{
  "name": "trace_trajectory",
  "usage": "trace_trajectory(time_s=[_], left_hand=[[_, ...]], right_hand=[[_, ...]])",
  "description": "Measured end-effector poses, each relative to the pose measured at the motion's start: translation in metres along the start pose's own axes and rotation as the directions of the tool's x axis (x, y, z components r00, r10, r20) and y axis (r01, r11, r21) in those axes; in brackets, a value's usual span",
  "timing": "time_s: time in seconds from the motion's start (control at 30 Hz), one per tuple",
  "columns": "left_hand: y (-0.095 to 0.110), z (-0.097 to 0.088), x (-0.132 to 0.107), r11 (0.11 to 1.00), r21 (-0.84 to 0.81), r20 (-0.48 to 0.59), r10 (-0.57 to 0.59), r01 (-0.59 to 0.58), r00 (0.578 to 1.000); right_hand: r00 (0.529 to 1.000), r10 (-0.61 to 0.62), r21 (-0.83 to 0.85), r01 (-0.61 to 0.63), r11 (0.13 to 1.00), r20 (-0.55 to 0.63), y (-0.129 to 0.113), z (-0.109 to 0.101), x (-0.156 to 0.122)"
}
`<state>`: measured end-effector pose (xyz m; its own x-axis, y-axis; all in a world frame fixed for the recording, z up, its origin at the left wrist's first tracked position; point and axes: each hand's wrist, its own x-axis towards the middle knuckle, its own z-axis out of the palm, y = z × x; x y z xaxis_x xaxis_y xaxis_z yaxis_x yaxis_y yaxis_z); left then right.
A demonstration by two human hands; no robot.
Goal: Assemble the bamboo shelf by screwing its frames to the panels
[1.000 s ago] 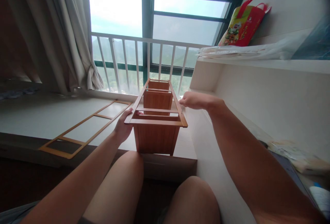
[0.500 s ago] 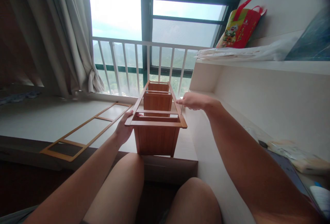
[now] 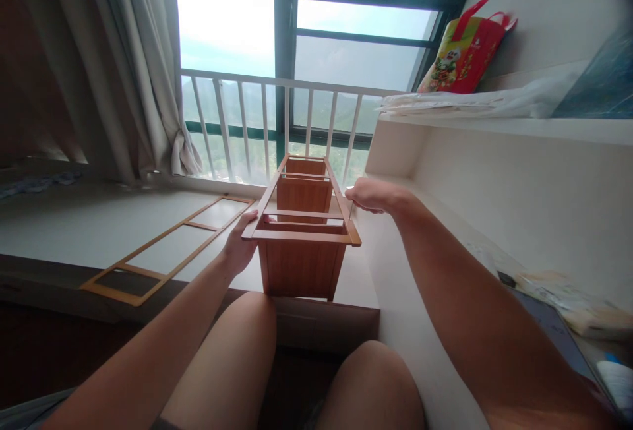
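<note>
Our left hand (image 3: 239,244) grips the wooden rack (image 3: 301,268), mid-frame, by its left edge, while our right hand (image 3: 370,194), right of centre, is closed on a thin rod (image 3: 351,211) at the rack's right edge.

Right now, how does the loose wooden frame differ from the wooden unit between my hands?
The loose frame lies untouched; your left hand grips the unit. The loose frame is flat and paler; the unit is redder, with solid panels. Both are wooden, with crosspieces.
</note>
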<state>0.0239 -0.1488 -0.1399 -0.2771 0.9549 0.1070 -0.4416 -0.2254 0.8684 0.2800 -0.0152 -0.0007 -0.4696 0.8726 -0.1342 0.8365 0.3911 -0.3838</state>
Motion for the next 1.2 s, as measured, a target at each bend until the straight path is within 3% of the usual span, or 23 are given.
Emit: trace_trajectory(time_s=[0.17,0.3,0.37,0.43,0.53,0.67,1.2], left_hand=[[-0.001,-0.002,0.001,1.0,-0.005,-0.001,0.016,-0.016,1.0],[-0.003,-0.003,0.003,1.0,-0.017,-0.02,0.012,-0.012,1.0],[-0.002,-0.003,0.003,1.0,-0.006,-0.009,0.007,-0.007,1.0],[-0.002,-0.003,0.003,1.0,-0.006,-0.001,-0.002,0.002,1.0],[-0.001,-0.002,0.003,1.0,-0.003,-0.001,-0.003,0.003,1.0],[-0.001,-0.003,0.003,1.0,-0.004,-0.003,0.002,-0.002,1.0],[-0.002,-0.001,0.002,0.999,-0.032,0.018,0.015,-0.015,1.0]], right_hand=[[1.0,-0.011,-0.01,0.011,1.0,-0.013,0.001,0.002,0.001],[0.99,-0.143,-0.067,0.143,0.987,-0.002,0.012,-0.008,0.001],[0.955,-0.297,0.001,0.297,0.955,0.013,0.019,-0.016,-0.002],[0.883,-0.467,0.11,0.461,0.881,0.04,0.026,-0.022,-0.004],[0.802,-0.588,0.185,0.565,0.804,0.106,0.036,-0.023,0.0],[0.789,-0.595,0.189,0.568,0.801,0.153,0.046,-0.015,0.014],[0.819,-0.573,0.28,0.55,0.787,0.0,0.052,-0.004,0.026]])
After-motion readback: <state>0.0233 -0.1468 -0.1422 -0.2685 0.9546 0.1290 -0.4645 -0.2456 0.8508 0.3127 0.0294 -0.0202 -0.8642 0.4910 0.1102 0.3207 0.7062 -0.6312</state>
